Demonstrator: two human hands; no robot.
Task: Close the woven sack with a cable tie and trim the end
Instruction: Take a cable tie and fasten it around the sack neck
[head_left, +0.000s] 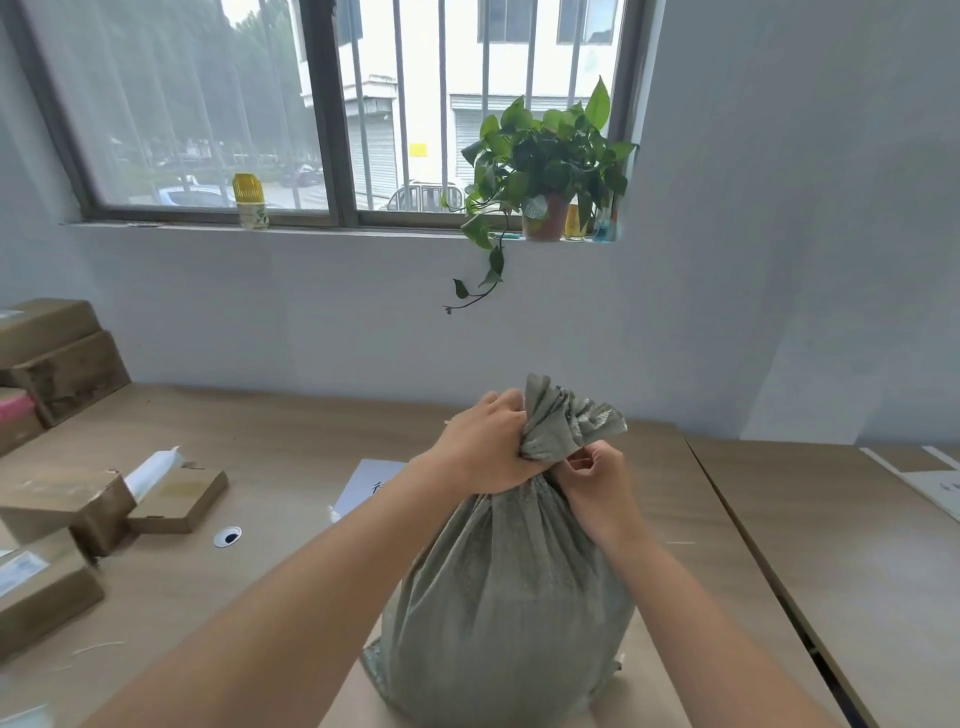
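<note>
A full grey-green woven sack (511, 587) stands upright on the wooden table, its mouth gathered into a bunched neck with ruffled fabric sticking up above. My left hand (480, 449) is wrapped tightly around the left side of that neck. My right hand (592, 475) pinches at the neck from the right, fingers curled close to the fabric. Whether a cable tie sits between those fingers is too small to make out. No cutting tool is visible.
Several cardboard boxes (67, 501) lie along the table's left side, with a white sheet (369, 486) behind the sack and a cable hole (227, 536) in the tabletop. A second table (852, 551) adjoins on the right. A potted plant (543, 171) sits on the windowsill.
</note>
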